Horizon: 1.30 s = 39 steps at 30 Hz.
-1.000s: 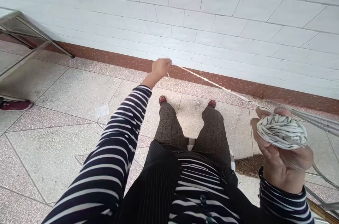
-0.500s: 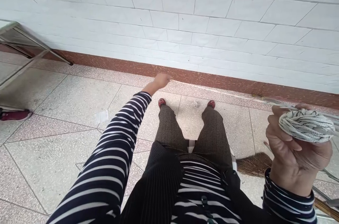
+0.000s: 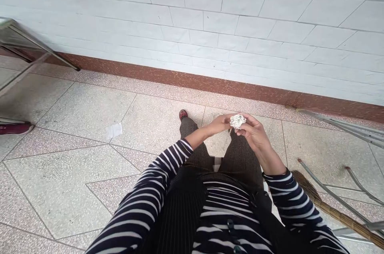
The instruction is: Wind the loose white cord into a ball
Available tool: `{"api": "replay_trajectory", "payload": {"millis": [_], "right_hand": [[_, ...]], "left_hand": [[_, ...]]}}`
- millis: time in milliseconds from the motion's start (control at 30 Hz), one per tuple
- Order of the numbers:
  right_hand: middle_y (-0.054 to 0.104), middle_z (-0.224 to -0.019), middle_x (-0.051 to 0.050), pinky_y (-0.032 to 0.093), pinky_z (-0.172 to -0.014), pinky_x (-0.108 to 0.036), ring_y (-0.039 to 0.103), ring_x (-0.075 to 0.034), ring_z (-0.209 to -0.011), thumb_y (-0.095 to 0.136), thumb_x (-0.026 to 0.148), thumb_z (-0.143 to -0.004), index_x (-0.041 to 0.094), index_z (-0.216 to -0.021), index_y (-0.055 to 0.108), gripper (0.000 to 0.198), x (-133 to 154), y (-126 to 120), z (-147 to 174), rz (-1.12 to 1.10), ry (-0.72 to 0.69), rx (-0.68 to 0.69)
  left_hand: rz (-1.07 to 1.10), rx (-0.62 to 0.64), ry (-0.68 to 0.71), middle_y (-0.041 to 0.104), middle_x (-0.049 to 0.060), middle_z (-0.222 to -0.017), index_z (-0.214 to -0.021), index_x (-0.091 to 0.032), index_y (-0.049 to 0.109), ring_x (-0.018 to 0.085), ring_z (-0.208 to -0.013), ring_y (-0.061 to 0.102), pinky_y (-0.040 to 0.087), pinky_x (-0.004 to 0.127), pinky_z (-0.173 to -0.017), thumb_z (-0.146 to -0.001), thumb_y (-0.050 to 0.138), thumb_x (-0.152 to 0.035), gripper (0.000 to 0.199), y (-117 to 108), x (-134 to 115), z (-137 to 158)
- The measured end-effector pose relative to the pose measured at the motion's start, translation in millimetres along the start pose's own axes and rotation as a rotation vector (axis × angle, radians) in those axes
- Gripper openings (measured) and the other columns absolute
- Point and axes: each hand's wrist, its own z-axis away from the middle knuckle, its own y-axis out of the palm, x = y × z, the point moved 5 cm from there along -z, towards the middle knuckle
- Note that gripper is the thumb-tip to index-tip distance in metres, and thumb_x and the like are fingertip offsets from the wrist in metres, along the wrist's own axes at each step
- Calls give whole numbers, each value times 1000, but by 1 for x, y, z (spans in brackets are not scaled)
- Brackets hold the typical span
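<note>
A small ball of white cord (image 3: 237, 121) with dark flecks is held up in front of my thighs, between my two hands. My right hand (image 3: 255, 134) grips it from the right, with fingers curled around its far side and the thumb on the near side. From the left, my left hand (image 3: 219, 124) has its closed fingers against the ball. Whether those fingers also pinch a loose strand is too small to tell.
A broom (image 3: 333, 212) lies at the right beside metal legs (image 3: 327, 190). More metal bars (image 3: 345, 125) are by the skirting. At the left stand a metal-framed table (image 3: 45, 48) and another person's shoe (image 3: 16, 129). A white paper piece (image 3: 114, 130) lies on the floor.
My left hand has come right and my right hand has come left, so they meet at the ball. The strand stretched between them no longer shows.
</note>
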Motion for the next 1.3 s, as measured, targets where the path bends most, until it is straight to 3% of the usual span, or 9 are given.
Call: {"api": "replay_trajectory", "payload": {"millis": [133, 233, 400, 600, 733, 867, 1067, 1167, 1300], "right_hand": [[69, -97, -2, 56, -56, -32, 64, -14, -61, 85, 28, -61, 24, -104, 70, 46, -1, -6, 1, 77, -61, -20], [68, -96, -3, 53, -54, -32, 63, -15, -59, 83, 32, -62, 23, -103, 65, 46, -3, -19, -9, 166, -136, -80], [66, -96, -4, 47, -59, -30, 59, -15, -64, 78, 34, -65, 21, -102, 63, 43, -28, -51, -33, 517, -271, -312], [67, -89, -2, 53, -60, -29, 57, -15, -68, 76, 27, -58, 21, -97, 68, 41, -89, -33, -10, 444, -28, 20], [70, -94, -1, 59, -63, -29, 64, -17, -78, 82, 27, -60, 23, -97, 70, 40, -88, -17, 21, 169, 136, 151], [72, -92, 1, 62, -68, -30, 69, -17, -79, 91, 23, -55, 24, -94, 72, 44, -58, -24, 25, -36, 204, 103], [76, -91, 2, 63, -65, -25, 73, -16, -75, 90, 21, -57, 27, -90, 73, 38, 16, -47, 13, -168, -137, -80], [75, -86, 1, 61, -59, -23, 72, -15, -70, 87, 22, -63, 27, -92, 73, 33, 44, -47, 23, -135, -282, -47], [75, -86, 0, 59, -53, -24, 71, -16, -66, 88, 22, -62, 28, -98, 74, 39, 59, -48, 42, -123, -317, -29]], "left_hand": [[-15, -43, -47, 72, 2, -71, -90, -14, 72, 15, -72, 67, 52, 27, -79, -99, 56, -35, 28, 22, 14, 28], [-261, -45, -134, 70, -1, -69, -78, -16, 70, 13, -67, 64, 50, 25, -75, -100, 52, -33, 33, 27, 28, 52], [-757, 35, 35, 71, 0, -74, -81, -20, 70, 15, -75, 65, 42, 38, -109, -101, 52, -29, 29, 36, 3, 73], [-1008, -40, 231, 70, 5, -88, -98, -20, 72, 19, -95, 66, 27, 49, -122, -104, 44, -25, 30, 11, -30, 59], [-880, -66, 183, 73, 6, -99, -104, -19, 72, 19, -103, 66, 29, 46, -121, -104, 45, -22, 27, 10, -5, 53], [-633, -108, 20, 77, 5, -103, -104, -18, 73, 19, -98, 68, 42, 37, -108, -103, 45, -25, 29, 29, 39, 59], [-423, -86, -270, 77, 2, -96, -92, -18, 75, 18, -93, 68, 49, 25, -86, -95, 53, -30, 25, 29, 98, 81], [-311, -195, -240, 76, 2, -93, -94, -17, 75, 17, -88, 66, 50, 25, -85, -93, 53, -30, 25, 6, 100, 76], [-148, -288, -230, 72, 3, -84, -90, -14, 73, 13, -72, 63, 51, 23, -74, -89, 49, -21, 26, -22, 89, 55]]}}
